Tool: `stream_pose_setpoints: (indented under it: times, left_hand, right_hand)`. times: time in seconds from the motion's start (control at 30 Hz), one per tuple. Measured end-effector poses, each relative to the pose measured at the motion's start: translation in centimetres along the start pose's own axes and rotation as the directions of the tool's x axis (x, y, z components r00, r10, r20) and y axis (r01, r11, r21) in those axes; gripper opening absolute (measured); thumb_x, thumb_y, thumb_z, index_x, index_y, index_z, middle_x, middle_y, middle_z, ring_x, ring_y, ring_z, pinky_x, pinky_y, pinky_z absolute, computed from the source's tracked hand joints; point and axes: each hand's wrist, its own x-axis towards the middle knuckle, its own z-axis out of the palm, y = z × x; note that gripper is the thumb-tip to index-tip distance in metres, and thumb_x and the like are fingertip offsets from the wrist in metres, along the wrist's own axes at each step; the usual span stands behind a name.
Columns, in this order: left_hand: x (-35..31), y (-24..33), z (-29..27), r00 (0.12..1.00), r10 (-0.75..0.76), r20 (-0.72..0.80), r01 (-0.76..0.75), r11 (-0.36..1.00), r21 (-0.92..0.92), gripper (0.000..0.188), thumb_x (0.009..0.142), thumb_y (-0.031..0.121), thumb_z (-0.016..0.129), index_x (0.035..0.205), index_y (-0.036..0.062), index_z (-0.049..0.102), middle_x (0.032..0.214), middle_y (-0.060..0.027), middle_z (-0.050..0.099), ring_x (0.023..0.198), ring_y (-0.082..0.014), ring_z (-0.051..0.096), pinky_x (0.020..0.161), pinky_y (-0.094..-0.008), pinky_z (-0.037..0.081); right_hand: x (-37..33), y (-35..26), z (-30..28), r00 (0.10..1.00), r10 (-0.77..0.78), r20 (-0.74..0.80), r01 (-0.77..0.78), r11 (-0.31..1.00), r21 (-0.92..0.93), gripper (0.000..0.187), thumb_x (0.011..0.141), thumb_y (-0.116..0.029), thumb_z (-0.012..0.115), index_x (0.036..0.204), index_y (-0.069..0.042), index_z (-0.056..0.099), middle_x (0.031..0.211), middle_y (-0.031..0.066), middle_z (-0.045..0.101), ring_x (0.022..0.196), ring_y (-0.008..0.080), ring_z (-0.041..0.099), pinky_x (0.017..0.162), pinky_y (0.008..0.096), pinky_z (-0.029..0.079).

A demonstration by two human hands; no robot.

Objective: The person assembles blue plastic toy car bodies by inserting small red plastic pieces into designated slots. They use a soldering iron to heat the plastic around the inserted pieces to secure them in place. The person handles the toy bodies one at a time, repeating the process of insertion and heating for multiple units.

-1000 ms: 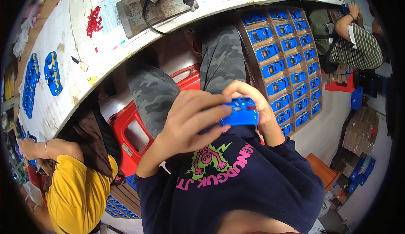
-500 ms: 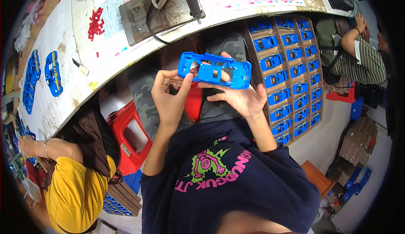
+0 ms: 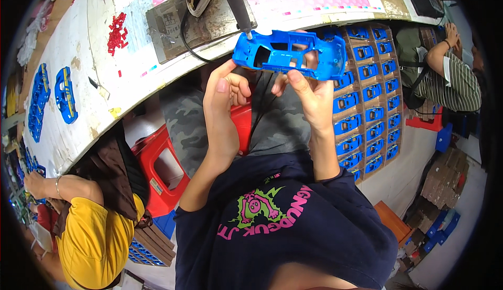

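Note:
A blue plastic toy car body shell (image 3: 293, 54) is held up at the bench edge, its hollow inside with window openings facing me. My right hand (image 3: 313, 99) grips its right part, thumb on the near side and fingers behind. At the lower left corner of the shell, my left hand (image 3: 224, 93) steadies it with the index finger, the other fingers curled. The metal tip of a dark rod-shaped tool (image 3: 236, 4) meets the shell's left end; whether it touches I cannot tell.
A worn metal base plate (image 3: 167, 33) with a cable lies on the white bench (image 3: 133, 73). Small red parts (image 3: 117, 34) and a blue car shell (image 3: 66, 95) lie leftward. A compartment tray of blue shells (image 3: 361, 163) stands right. Co-workers sit on both sides; a red stool (image 3: 165, 169) is near.
Both hands have moved the car shell up and right, bringing its left end to the rod tool's tip. The left thumb has come off the shell.

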Motion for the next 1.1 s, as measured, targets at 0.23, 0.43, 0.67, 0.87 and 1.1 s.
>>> stream_pose_setpoints:
  times: [0.23, 0.43, 0.67, 0.87, 1.1]
  left_hand:
    - [1.5, 1.5, 0.6, 0.998, -0.005, 0.056, 0.01, 0.995, -0.097, 0.066, 0.085, 0.046, 0.019, 0.116, -0.0098, 0.038, 0.067, -0.003, 0.04, 0.064, -0.0102, 0.035, 0.059, -0.0217, 0.026]
    - [2.3, 1.5, 0.6, 0.997, 0.035, 0.069, -0.023, 0.984, -0.175, 0.072, 0.083, 0.049, 0.019, 0.116, -0.013, 0.035, 0.067, -0.0046, 0.039, 0.063, -0.011, 0.032, 0.059, -0.022, 0.025]
    - [2.5, 1.7, 0.7, 0.993, 0.064, 0.097, -0.04, 0.973, -0.229, 0.076, 0.081, 0.052, 0.019, 0.117, -0.0147, 0.033, 0.068, -0.0046, 0.039, 0.063, -0.0111, 0.031, 0.06, -0.021, 0.024]
    - [2.4, 1.9, 1.1, 0.996, 0.063, 0.062, -0.043, 0.959, -0.28, 0.07, 0.082, 0.05, 0.017, 0.117, -0.0076, 0.038, 0.066, -0.0009, 0.039, 0.062, -0.0086, 0.031, 0.055, -0.0206, 0.022]
    - [2.5, 1.8, 1.1, 0.995, 0.057, 0.076, -0.03, 0.949, -0.314, 0.071, 0.082, 0.05, 0.017, 0.118, -0.0082, 0.037, 0.065, -0.0009, 0.038, 0.062, -0.0088, 0.031, 0.056, -0.0204, 0.022]
  right_hand:
    - [1.8, -0.1, -0.2, 0.956, -0.287, -0.056, 0.257, 0.916, -0.309, 0.038, 0.068, -0.006, 0.07, 0.1, 0.0, 0.049, 0.091, 0.0048, 0.055, 0.08, 0.0111, 0.055, 0.071, 0.023, 0.044]
    - [3.0, -1.0, 0.6, 0.89, -0.454, 0.05, 0.435, 0.81, -0.394, 0.058, 0.063, -0.005, 0.073, 0.11, 0.002, 0.04, 0.099, 0.0089, 0.052, 0.088, 0.0155, 0.054, 0.073, 0.026, 0.046]
    - [3.0, -2.3, 0.8, 0.89, -0.435, 0.138, 0.441, 0.739, -0.509, 0.068, 0.056, -0.007, 0.078, 0.111, 0.002, 0.04, 0.107, 0.0121, 0.049, 0.093, 0.0179, 0.053, 0.077, 0.0277, 0.045]
    - [3.2, -2.4, 0.7, 0.863, -0.482, 0.154, 0.492, 0.728, -0.477, 0.068, 0.054, -0.012, 0.079, 0.11, 0.001, 0.042, 0.108, 0.0132, 0.05, 0.095, 0.0202, 0.053, 0.079, 0.0291, 0.043]
    - [3.9, -2.5, 0.4, 0.793, -0.572, 0.211, 0.583, 0.61, -0.536, 0.065, 0.053, -0.021, 0.078, 0.107, 0.0, 0.048, 0.106, 0.0135, 0.053, 0.096, 0.0242, 0.051, 0.081, 0.0318, 0.04]
